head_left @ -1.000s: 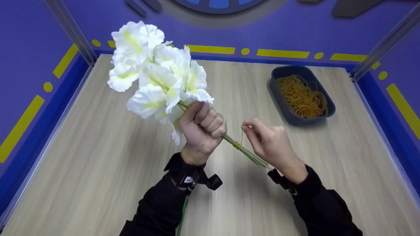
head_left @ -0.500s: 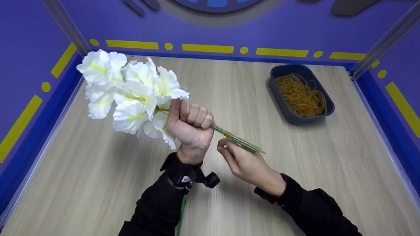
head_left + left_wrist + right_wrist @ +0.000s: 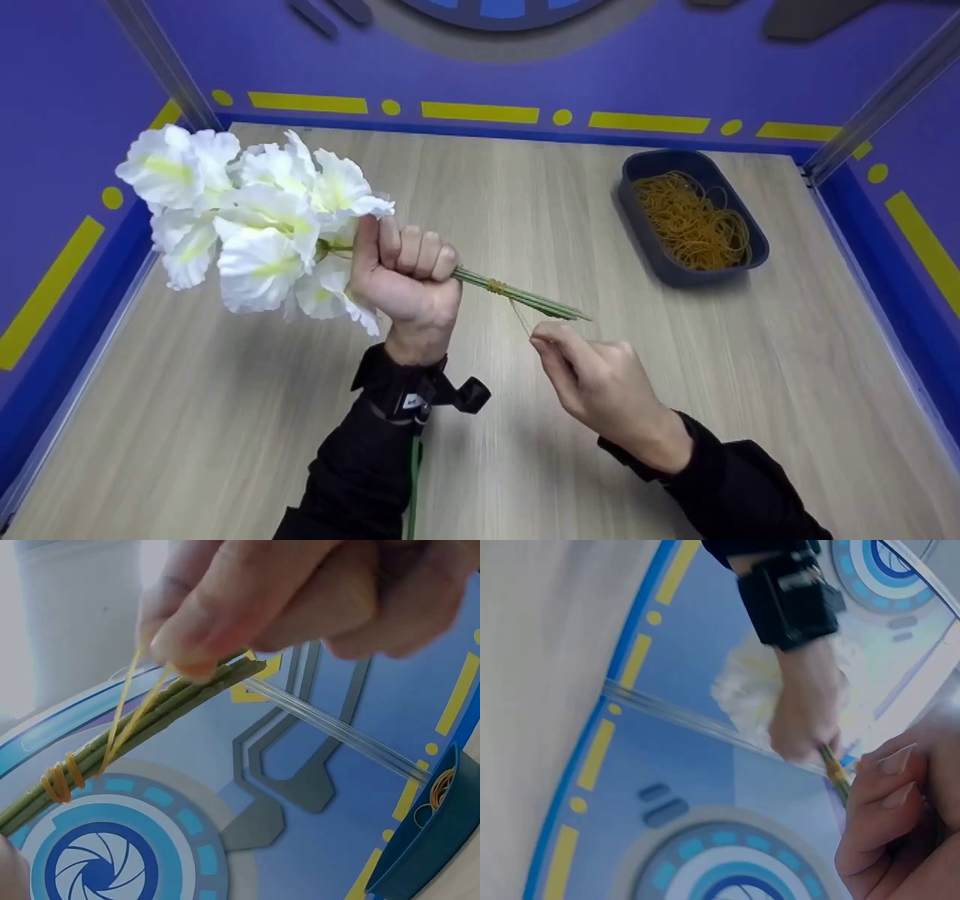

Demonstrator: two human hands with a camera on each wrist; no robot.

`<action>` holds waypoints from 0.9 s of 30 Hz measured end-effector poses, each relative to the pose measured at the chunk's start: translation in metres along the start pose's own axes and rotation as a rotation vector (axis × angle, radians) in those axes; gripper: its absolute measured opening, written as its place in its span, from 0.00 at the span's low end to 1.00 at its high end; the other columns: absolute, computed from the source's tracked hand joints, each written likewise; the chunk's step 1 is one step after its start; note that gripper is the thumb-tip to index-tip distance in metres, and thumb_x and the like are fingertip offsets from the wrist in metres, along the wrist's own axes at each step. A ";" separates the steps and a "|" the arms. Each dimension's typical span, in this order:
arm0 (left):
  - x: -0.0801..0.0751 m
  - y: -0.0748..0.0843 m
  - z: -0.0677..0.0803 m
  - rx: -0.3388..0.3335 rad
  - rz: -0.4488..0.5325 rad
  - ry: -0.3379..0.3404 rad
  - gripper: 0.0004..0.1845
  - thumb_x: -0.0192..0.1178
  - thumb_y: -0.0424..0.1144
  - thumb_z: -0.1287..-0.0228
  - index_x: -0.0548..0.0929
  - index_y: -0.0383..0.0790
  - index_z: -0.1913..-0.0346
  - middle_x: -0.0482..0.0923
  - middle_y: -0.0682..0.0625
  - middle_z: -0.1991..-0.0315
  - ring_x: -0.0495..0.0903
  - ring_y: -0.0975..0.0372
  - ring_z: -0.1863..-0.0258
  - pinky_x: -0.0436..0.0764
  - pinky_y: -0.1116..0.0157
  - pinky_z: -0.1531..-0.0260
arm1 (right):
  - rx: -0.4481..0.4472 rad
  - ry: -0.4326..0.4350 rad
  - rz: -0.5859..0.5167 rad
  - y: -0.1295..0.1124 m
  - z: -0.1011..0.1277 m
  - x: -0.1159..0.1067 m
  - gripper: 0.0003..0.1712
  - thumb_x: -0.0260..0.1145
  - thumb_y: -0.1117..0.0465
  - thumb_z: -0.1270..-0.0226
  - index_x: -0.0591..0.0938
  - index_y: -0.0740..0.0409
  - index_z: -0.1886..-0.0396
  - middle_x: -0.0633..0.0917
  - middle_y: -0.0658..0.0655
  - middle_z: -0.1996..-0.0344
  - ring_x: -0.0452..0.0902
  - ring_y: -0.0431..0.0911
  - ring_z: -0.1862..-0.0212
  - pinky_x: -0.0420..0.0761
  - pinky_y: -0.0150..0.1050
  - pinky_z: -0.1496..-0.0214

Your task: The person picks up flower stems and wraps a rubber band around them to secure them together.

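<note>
The rubber band [image 3: 519, 313], wound round the flower stems [image 3: 521, 295], is pinched and stretched by the right hand [image 3: 600, 379]; the stems are clenched above the tabletop [image 3: 525, 195] in the left hand's [image 3: 405, 281] grip. Overstretched, the band could snap or slip. A tray of rubber bands [image 3: 690, 217] lies well apart, unobstructing.

The flowers [image 3: 247, 225] are white with pale yellow-green centres, on green stems [image 3: 525, 296] wound with a mustard-yellow rubber band [image 3: 496, 286]. The table [image 3: 225, 420] is light wood grain. A dark blue-grey tray [image 3: 637, 217] near the far right corner holds mustard-yellow bands. The walls [image 3: 67, 135] are purple with yellow dashes and dots. Both sleeves [image 3: 360, 480] are black.
</note>
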State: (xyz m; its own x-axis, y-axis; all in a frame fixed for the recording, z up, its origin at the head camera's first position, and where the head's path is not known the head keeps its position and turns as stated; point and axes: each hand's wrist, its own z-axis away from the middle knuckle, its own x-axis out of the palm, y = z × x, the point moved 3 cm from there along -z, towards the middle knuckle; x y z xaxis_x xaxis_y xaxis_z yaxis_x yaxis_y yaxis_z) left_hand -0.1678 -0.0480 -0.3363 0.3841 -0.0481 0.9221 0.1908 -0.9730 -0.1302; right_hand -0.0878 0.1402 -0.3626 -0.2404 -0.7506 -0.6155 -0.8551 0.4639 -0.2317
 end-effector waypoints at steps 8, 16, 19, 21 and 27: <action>0.002 0.003 -0.001 -0.013 0.014 -0.012 0.23 0.34 0.42 0.23 0.48 0.48 0.82 0.42 0.59 0.86 0.41 0.69 0.87 0.43 0.74 0.88 | -0.005 0.030 0.068 0.006 -0.003 -0.023 0.12 0.55 0.59 0.19 0.80 0.61 0.59 0.72 0.45 0.83 0.57 0.31 0.88 0.57 0.26 0.90; 0.001 0.006 -0.001 0.007 -0.012 0.001 0.23 0.27 0.43 0.22 0.48 0.48 0.82 0.43 0.58 0.87 0.42 0.69 0.87 0.43 0.73 0.89 | -0.002 0.019 0.120 0.010 -0.005 -0.034 0.14 0.54 0.56 0.18 0.81 0.61 0.60 0.73 0.44 0.84 0.56 0.31 0.89 0.54 0.27 0.90; 0.002 0.006 -0.001 0.002 -0.006 -0.022 0.23 0.35 0.41 0.24 0.48 0.48 0.81 0.43 0.58 0.87 0.42 0.69 0.87 0.43 0.73 0.88 | 0.017 0.027 0.166 0.012 -0.005 -0.036 0.14 0.55 0.56 0.18 0.81 0.60 0.60 0.72 0.45 0.85 0.55 0.32 0.90 0.52 0.29 0.91; 0.003 0.006 -0.001 0.000 0.000 -0.040 0.23 0.43 0.40 0.27 0.48 0.48 0.81 0.43 0.58 0.86 0.42 0.69 0.87 0.43 0.73 0.88 | 0.033 0.032 0.194 0.012 -0.005 -0.037 0.14 0.55 0.56 0.19 0.82 0.60 0.61 0.71 0.45 0.86 0.54 0.33 0.90 0.50 0.31 0.91; 0.004 0.004 -0.001 -0.010 0.002 -0.043 0.24 0.44 0.40 0.28 0.48 0.48 0.82 0.43 0.58 0.86 0.42 0.69 0.87 0.43 0.73 0.88 | 0.071 0.060 0.228 0.015 -0.005 -0.041 0.14 0.56 0.56 0.20 0.82 0.60 0.61 0.72 0.46 0.88 0.56 0.34 0.91 0.54 0.34 0.93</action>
State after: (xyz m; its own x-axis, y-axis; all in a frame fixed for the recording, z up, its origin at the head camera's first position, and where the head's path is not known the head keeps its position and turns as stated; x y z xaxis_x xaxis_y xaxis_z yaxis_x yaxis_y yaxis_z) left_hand -0.1665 -0.0526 -0.3327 0.4231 -0.0400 0.9052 0.1813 -0.9751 -0.1278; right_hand -0.0932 0.1754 -0.3373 -0.4519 -0.6488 -0.6123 -0.7420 0.6544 -0.1457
